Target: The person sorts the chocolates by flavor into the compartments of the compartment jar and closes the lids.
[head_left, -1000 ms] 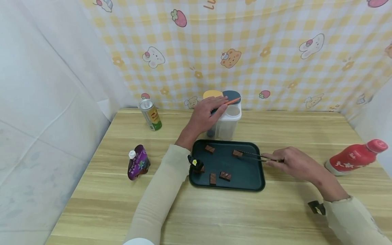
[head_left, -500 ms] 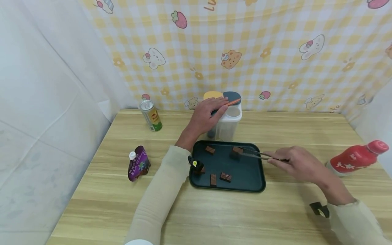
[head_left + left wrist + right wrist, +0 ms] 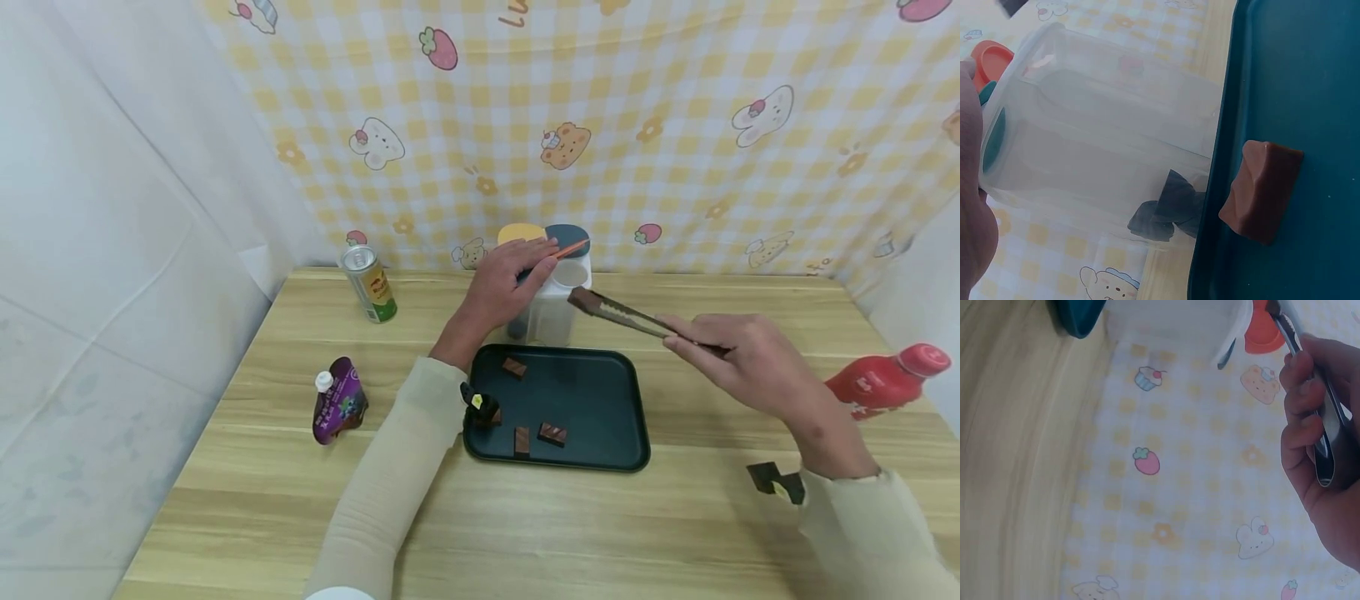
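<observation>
My right hand (image 3: 742,358) grips metal tongs (image 3: 633,318), which pinch a chocolate piece (image 3: 581,298) in front of the container's uncovered round opening. That clear storage container (image 3: 1104,125) has coloured flip lids and dark pieces (image 3: 1169,209) at its bottom. Across its top lies my left hand (image 3: 501,279), with the raised orange lid (image 3: 573,248) between thumb and fingertips. Below them, a dark green tray (image 3: 592,408) carries several chocolate pieces, one of them (image 3: 1262,190) close up in the left wrist view. In the right wrist view, fingers wrap round the tong handles (image 3: 1325,447).
A drink can (image 3: 369,283) stands at the back left, with a purple spouted pouch (image 3: 341,402) nearer the front. To the right, a red bottle (image 3: 873,385) is partly hidden behind my right hand. A checked curtain (image 3: 675,183) hangs behind the wooden table (image 3: 525,533).
The tongs have lifted a chocolate piece off the tray's upper right and carried it up to the container's opening. My left hand stays where it was.
</observation>
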A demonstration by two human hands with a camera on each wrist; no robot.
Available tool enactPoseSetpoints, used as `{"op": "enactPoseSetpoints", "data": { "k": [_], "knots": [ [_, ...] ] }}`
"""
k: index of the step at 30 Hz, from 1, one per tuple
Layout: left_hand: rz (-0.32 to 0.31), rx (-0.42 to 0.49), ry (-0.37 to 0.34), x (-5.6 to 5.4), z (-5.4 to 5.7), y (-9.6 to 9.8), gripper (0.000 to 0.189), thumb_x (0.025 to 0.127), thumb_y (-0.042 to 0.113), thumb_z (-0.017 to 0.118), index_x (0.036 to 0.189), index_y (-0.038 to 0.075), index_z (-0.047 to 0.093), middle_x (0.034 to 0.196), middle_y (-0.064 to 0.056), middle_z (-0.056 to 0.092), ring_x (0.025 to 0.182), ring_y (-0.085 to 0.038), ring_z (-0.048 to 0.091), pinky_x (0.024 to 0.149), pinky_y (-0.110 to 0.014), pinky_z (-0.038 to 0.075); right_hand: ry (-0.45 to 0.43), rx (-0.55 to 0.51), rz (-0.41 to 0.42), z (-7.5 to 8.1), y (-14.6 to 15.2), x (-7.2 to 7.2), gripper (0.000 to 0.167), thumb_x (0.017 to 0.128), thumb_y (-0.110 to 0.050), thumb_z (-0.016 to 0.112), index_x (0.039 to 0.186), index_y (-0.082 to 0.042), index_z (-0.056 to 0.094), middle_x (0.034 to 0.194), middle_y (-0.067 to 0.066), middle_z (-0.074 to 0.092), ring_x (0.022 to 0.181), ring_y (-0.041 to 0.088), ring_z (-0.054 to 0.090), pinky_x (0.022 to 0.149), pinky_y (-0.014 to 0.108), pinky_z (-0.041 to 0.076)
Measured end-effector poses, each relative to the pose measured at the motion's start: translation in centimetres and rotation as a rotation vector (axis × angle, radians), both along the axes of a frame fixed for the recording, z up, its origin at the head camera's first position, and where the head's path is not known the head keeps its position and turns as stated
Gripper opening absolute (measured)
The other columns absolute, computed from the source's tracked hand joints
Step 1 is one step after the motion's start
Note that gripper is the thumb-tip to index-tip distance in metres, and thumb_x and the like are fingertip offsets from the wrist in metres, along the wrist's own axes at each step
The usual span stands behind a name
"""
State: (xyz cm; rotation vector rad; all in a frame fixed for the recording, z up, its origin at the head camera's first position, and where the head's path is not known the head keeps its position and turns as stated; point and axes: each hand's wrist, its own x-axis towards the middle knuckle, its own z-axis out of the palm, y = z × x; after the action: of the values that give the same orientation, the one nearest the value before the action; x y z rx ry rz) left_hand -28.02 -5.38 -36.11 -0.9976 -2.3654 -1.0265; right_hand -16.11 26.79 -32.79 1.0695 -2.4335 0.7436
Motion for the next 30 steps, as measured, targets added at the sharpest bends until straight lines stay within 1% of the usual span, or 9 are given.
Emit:
{"op": "enactPoseSetpoints", "data": {
  "k": [2, 6, 9, 14, 16, 23, 30],
  "knots": [
    [0.001, 0.002, 0.002, 0.0, 0.0, 0.0, 0.038, 0.109, 0.028, 0.054, 0.138, 0.008, 0.067, 0.141, -0.004, 0.063, 0.138, -0.013, 0.050, 0.118, -0.024, 0.025, 0.014, -0.004, -0.040, 0.1, -0.4, -0.3, 0.043, 0.079, 0.006, 0.084, 0.121, -0.004, 0.078, 0.069, -0.016, 0.054, 0.052, 0.000, 0.034, 0.047, 0.015, 0.028],
    [0.001, 0.000, 0.007, 0.0, -0.1, 0.0, 0.038, 0.109, 0.028, 0.054, 0.138, 0.008, 0.067, 0.141, -0.004, 0.063, 0.138, -0.014, 0.051, 0.118, -0.024, 0.025, 0.046, -0.021, -0.094, 0.1, -1.3, -0.9, 0.041, 0.083, 0.002, 0.083, 0.123, -0.005, 0.077, 0.072, -0.010, 0.062, 0.049, 0.002, 0.033, 0.046, 0.018, 0.027],
    [0.002, -0.004, 0.007, 0.0, -0.1, 0.0, 0.038, 0.109, 0.028, 0.054, 0.138, 0.009, 0.067, 0.141, -0.004, 0.063, 0.137, -0.013, 0.051, 0.118, -0.024, 0.025, 0.061, -0.029, -0.129, -0.1, -1.8, -1.2, 0.038, 0.086, -0.002, 0.081, 0.123, -0.006, 0.077, 0.073, -0.006, 0.066, 0.049, 0.003, 0.038, 0.048, 0.019, 0.030],
    [0.009, -0.004, 0.004, 0.0, -0.1, 0.0, 0.038, 0.109, 0.028, 0.054, 0.138, 0.009, 0.068, 0.141, -0.003, 0.063, 0.137, -0.014, 0.051, 0.118, -0.023, 0.025, 0.054, -0.014, -0.174, -0.1, -2.3, -1.5, 0.036, 0.088, -0.004, 0.080, 0.124, -0.004, 0.076, 0.079, 0.000, 0.073, 0.050, 0.005, 0.045, 0.050, 0.020, 0.034],
    [0.009, -0.004, 0.003, 0.0, -0.1, 0.0, 0.038, 0.109, 0.029, 0.054, 0.138, 0.009, 0.067, 0.141, -0.003, 0.063, 0.137, -0.013, 0.051, 0.118, -0.024, 0.025, 0.048, -0.008, -0.186, -0.1, -2.4, -1.6, 0.035, 0.088, -0.004, 0.080, 0.124, -0.004, 0.076, 0.077, -0.001, 0.072, 0.050, 0.005, 0.044, 0.049, 0.020, 0.033],
    [0.009, -0.002, -0.006, 0.0, -0.1, -0.1, 0.038, 0.109, 0.029, 0.053, 0.139, 0.009, 0.067, 0.141, -0.004, 0.063, 0.137, -0.013, 0.051, 0.119, -0.024, 0.025, 0.033, 0.014, -0.205, 0.1, -2.5, -1.6, 0.034, 0.090, -0.006, 0.079, 0.123, -0.004, 0.076, 0.077, -0.001, 0.072, 0.050, 0.006, 0.043, 0.047, 0.021, 0.032],
    [0.003, 0.002, -0.006, 0.0, -0.1, -0.1, 0.038, 0.109, 0.029, 0.053, 0.139, 0.009, 0.067, 0.141, -0.003, 0.063, 0.138, -0.012, 0.050, 0.118, -0.023, 0.024, 0.019, 0.046, -0.215, 0.1, -2.7, -1.7, 0.035, 0.090, -0.007, 0.079, 0.125, -0.003, 0.075, 0.062, -0.010, 0.054, 0.049, 0.006, 0.038, 0.046, 0.023, 0.029]
  ]
}}
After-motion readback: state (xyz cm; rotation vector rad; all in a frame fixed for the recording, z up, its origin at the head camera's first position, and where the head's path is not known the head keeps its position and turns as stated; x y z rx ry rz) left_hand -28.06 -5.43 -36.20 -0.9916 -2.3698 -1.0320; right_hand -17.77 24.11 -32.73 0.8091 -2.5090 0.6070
